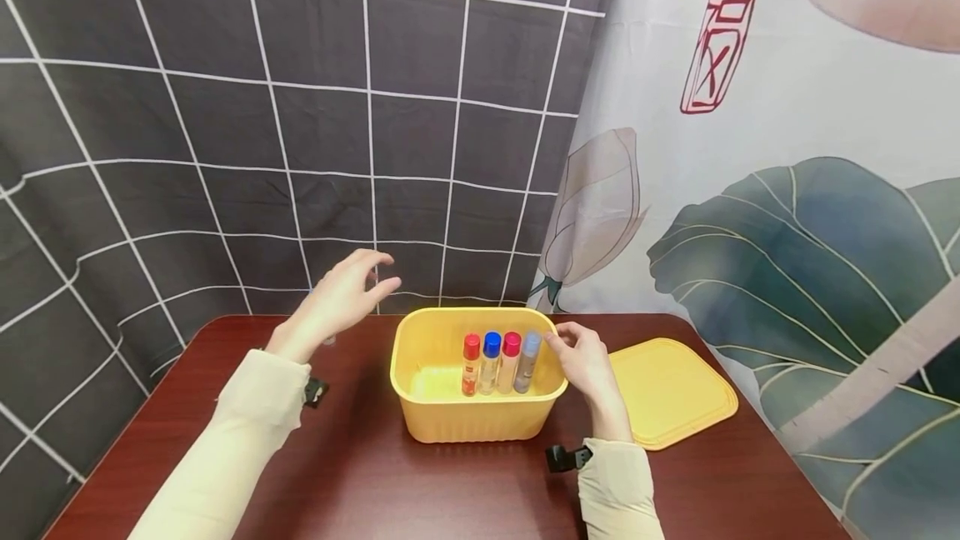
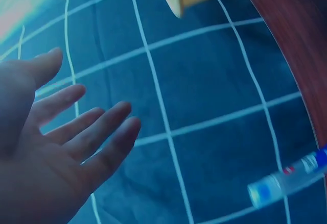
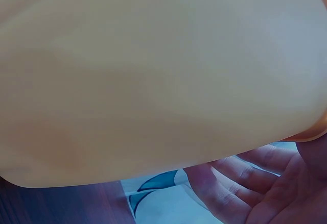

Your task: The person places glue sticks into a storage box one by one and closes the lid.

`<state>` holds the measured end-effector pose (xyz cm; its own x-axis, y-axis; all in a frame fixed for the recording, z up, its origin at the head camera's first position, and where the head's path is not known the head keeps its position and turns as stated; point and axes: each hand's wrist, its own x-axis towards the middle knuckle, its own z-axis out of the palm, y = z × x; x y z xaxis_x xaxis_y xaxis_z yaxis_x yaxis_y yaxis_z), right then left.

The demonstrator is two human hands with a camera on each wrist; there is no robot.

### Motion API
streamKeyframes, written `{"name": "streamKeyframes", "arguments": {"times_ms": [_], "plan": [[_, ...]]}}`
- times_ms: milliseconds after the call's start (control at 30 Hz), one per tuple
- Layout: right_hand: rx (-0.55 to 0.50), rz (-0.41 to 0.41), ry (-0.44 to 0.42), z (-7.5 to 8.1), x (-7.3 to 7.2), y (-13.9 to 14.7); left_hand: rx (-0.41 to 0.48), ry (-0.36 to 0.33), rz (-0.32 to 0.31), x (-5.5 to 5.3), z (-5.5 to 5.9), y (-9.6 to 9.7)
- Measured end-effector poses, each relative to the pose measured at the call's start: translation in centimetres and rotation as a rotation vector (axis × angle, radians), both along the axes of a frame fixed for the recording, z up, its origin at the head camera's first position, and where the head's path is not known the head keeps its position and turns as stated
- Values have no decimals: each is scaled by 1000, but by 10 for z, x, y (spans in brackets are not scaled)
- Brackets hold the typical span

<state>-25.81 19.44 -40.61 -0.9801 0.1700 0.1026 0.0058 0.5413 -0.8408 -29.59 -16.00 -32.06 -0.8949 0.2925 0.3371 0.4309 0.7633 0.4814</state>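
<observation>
A yellow plastic box (image 1: 480, 423) stands uncovered on the table. Four small clear bottles stand upright in its right part: a red-capped bottle (image 1: 470, 365), a blue-capped bottle (image 1: 489, 363), a pink-capped bottle (image 1: 508, 363) and a pale-blue-capped bottle (image 1: 527, 363). My right hand (image 1: 588, 361) holds the box's right end, thumb at the rim. My left hand (image 1: 337, 298) hovers empty left of the box, fingers spread and slightly bent. Near it stands another clear bottle (image 2: 278, 185) with a blue cap, mostly hidden behind the hand in the head view.
A flat yellow lid (image 1: 675, 390) lies on the table right of the box, partly behind my right forearm. The dark red table (image 1: 450, 490) ends at a grey checked cloth (image 1: 300, 123) behind. A white cloth with printed leaves (image 1: 750, 240) hangs at the right.
</observation>
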Motion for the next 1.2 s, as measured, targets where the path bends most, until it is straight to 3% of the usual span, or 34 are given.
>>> {"name": "streamKeyframes", "arguments": {"times_ms": [200, 333, 667, 900, 1200], "plan": [[6, -5, 9, 1, 1, -1, 36, 59, 70, -3, -7, -30], [8, -5, 4, 2, 2, 3, 45, 76, 116, -10, -16, -47], [-5, 1, 5, 0, 1, 2, 20, 19, 197, -23, -50, -86], [-7, -3, 3, -4, 4, 0, 71, -21, 210, -30, -78, -93], [-14, -5, 14, -3, 1, -1, 93, -19, 249, -37, -86, -95]]}}
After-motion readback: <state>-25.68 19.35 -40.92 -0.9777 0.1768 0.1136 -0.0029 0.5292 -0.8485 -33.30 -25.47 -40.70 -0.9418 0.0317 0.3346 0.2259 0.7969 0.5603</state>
